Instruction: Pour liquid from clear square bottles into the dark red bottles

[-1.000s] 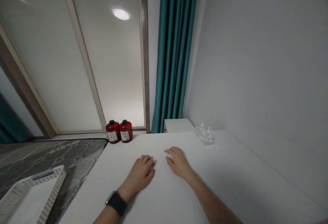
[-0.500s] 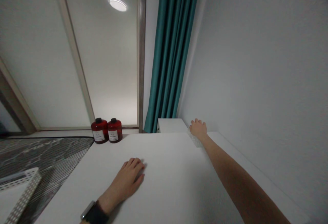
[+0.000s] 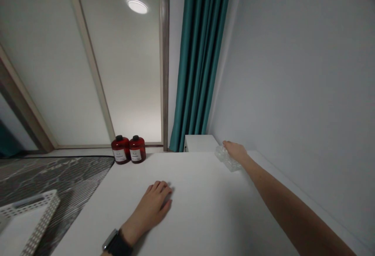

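My right hand (image 3: pixel 236 151) reaches to the far right of the white table, its fingers closed on the edge of a clear, bumpy sheet that looks like bubble wrap (image 3: pixel 230 163). The sheet lies at the far edge, partly under the hand, and the fingertips are partly hidden. Palm down on the middle of the table rests my left hand (image 3: pixel 155 205), fingers loosely spread and holding nothing. A dark watch (image 3: pixel 117 244) is on that wrist. Two red bottles (image 3: pixel 120 150) with black caps and white labels stand side by side at the far left corner.
A white perforated basket (image 3: pixel 43 217) sits low on the left, over grey patterned flooring (image 3: pixel 84 174). Past the table (image 3: pixel 193 193) stands a small white cabinet (image 3: pixel 200 143), with a teal curtain (image 3: pixel 199 61) behind it. A wall (image 3: pixel 299 84) borders the right side.
My right hand has turned and its fingers have closed on the bubble wrap, more of which now shows. The view has shifted slightly left; my left hand stays on the table.
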The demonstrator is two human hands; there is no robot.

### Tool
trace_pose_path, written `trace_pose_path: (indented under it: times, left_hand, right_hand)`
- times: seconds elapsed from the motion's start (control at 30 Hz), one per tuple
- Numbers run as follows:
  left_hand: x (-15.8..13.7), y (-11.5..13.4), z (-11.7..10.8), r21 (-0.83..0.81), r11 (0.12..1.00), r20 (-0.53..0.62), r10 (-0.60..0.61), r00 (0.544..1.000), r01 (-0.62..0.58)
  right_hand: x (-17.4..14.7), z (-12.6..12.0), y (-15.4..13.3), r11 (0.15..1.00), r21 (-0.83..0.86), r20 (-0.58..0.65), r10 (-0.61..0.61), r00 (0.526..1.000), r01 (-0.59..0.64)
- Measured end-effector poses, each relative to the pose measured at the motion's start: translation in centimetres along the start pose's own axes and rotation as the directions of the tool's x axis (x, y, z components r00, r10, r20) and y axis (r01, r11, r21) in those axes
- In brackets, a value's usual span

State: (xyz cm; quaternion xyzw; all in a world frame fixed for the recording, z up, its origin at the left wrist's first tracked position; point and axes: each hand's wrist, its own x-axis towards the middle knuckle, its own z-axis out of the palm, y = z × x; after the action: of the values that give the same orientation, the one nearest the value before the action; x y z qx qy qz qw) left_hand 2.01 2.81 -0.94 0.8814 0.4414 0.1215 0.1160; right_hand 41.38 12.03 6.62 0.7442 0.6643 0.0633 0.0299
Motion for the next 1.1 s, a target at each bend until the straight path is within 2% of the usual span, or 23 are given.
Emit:
trace_pose_path:
  times: [0.2, 0.4, 0.53, 0.7, 0.8, 0.87, 0.93, 1.0, 1.07, 1.1]
  left_hand:
    - [-0.1, 0.4, -0.4, -0.004, 1.0, -0.009, -0.008, 1.0, 0.008]
    - [-0.2, 0.3, -0.1, -0.034, 0.999, -0.044, -0.005, 0.999, 0.004]
    - [-0.2, 0.0, 0.5, -0.14, 0.99, -0.131, -0.006, 0.991, -0.012]
    - [-0.1, 0.0, 1.1, -0.246, 0.968, -0.183, 0.011, 0.983, -0.057]
    - [-0.2, 0.4, 1.1, -0.274, 0.958, -0.186, 0.031, 0.982, -0.082]
    - [-0.3, 0.7, 1.0, -0.296, 0.951, -0.186, 0.037, 0.982, -0.092]
    - [-0.4, 0.9, 1.0, -0.317, 0.943, -0.192, 0.041, 0.98, -0.101]
    - [-0.4, 0.9, 1.2, -0.342, 0.934, -0.197, 0.04, 0.98, -0.107]
    - [-0.2, 0.8, 1.6, -0.4, 0.912, -0.193, 0.013, 0.981, -0.09]
    - [0.0, 0.7, 1.9, -0.444, 0.894, -0.187, -0.019, 0.982, -0.068]
  right_hand:
    - [-2.4, -0.4, -3.5, 0.97, 0.09, -0.05, -0.221, 0.974, 0.224]
    - [-5.4, -1.0, -9.9, 0.894, 0.182, -0.113, -0.395, 0.912, 0.41]
    - [-7.0, -1.2, -13.8, 0.848, 0.255, -0.16, -0.437, 0.885, 0.465]
    - [-8.0, -1.7, -15.4, 0.808, 0.376, -0.247, -0.385, 0.889, 0.454]
    - [-8.6, -1.7, -14.3, 0.785, 0.451, -0.321, -0.302, 0.898, 0.425]
    - [-9.0, -0.7, -13.1, 0.752, 0.527, -0.385, -0.204, 0.9, 0.396]
    - [-9.5, 1.3, -11.8, 0.563, 0.727, -0.466, -0.014, 0.885, 0.392]
    - [-9.9, 3.8, -10.4, 0.412, 0.853, -0.391, 0.098, 0.915, 0.32]
    - [-10.3, 6.1, -9.3, 0.305, 0.923, -0.273, 0.08, 0.959, 0.237]
    - [-10.5, 7.0, -8.9, 0.295, 0.932, -0.237, 0.048, 0.97, 0.213]
